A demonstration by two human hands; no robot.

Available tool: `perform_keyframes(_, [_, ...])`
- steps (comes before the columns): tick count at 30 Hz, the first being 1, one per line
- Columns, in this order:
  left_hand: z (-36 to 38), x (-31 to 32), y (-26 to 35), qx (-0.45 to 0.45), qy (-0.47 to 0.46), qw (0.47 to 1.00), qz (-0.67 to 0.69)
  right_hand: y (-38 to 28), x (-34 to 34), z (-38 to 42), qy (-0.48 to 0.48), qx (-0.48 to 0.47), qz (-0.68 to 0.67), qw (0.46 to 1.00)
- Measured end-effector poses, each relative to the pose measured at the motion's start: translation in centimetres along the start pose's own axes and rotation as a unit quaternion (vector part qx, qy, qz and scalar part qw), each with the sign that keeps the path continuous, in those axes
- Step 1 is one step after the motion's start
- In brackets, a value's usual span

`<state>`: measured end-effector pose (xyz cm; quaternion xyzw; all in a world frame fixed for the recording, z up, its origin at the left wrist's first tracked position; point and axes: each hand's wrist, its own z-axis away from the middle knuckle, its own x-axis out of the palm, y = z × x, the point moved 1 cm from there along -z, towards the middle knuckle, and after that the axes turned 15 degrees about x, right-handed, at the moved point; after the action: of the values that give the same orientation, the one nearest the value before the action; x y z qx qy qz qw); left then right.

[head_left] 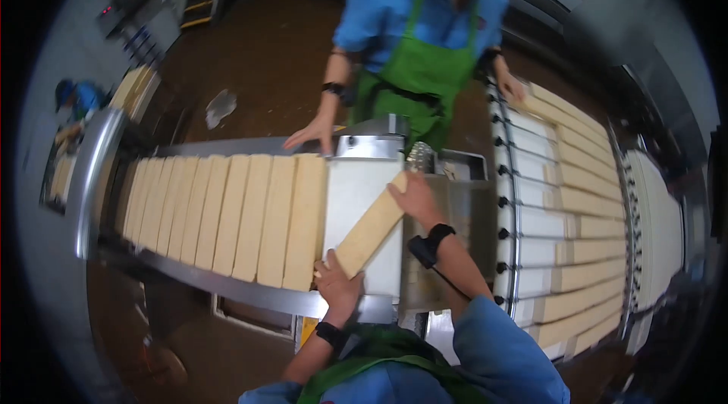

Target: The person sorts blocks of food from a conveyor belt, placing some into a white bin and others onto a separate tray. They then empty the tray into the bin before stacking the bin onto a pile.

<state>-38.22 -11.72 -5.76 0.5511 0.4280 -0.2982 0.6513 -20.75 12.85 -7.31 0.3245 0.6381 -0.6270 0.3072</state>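
A long, pale yellow dough-like slab (370, 226) lies slantwise over the white belt (356, 188) in front of me. My right hand (417, 199) grips its far right end, thumb on the top face. At the near left end, my left hand (339, 289) has its fingers around the slab's corner, close to the belt's front rail. Left of it, several similar slabs (235, 214) lie side by side in a row across the conveyor. The undersides of the held slab and the fingertips beneath it are hidden.
Across the conveyor a co-worker in a green apron (417, 78) reaches one hand (315, 133) near the row's far edge, the other towards slabs on the right-hand rack (591, 245). A metal housing (369, 146) and a steel tray (455, 252) flank the white belt.
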Motion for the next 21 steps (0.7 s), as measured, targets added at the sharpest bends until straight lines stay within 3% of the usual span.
perform_keyframes(2, [0.4,0.5,0.0,-0.003,0.028,0.998,0.052,0.9,-1.0,1.8,0.031,0.007,0.019,0.999])
perform_keyframes(3, [0.7,0.3,0.6,0.027,0.045,0.998,0.028,1.1,-2.8,3.4,0.026,0.056,0.01,0.998])
perform_keyframes(5, [1.7,0.8,1.8,0.092,0.08,0.992,0.02,2.9,-6.0,7.0,0.111,0.069,-0.019,0.991])
perform_keyframes(6, [1.8,1.2,3.0,0.14,0.054,0.988,0.029,4.5,-7.6,8.8,0.162,0.069,-0.03,0.984])
perform_keyframes(8, [2.7,1.1,6.0,0.184,0.077,0.977,0.072,5.7,-13.8,13.7,0.214,0.135,-0.061,0.966])
perform_keyframes(12, [5.1,1.9,15.2,0.378,0.034,0.915,0.14,11.8,-24.5,24.2,0.426,0.214,-0.081,0.875])
perform_keyframes(13, [6.2,1.3,18.1,0.426,-0.012,0.888,0.172,13.4,-27.2,27.1,0.471,0.231,-0.104,0.845])
perform_keyframes(15, [8.9,0.8,23.6,0.483,-0.075,0.851,0.19,17.6,-31.9,32.6,0.575,0.208,0.025,0.791])
perform_keyframes(17, [12.4,0.7,27.4,0.529,-0.134,0.812,0.206,21.0,-34.9,38.5,0.597,0.288,0.039,0.748])
perform_keyframes(20, [17.5,1.6,30.7,0.587,-0.312,0.711,0.229,27.2,-37.1,45.6,0.59,0.362,-0.003,0.722])
perform_keyframes(21, [18.9,2.1,31.2,0.567,-0.38,0.698,0.217,29.6,-37.0,47.4,0.57,0.378,-0.007,0.729])
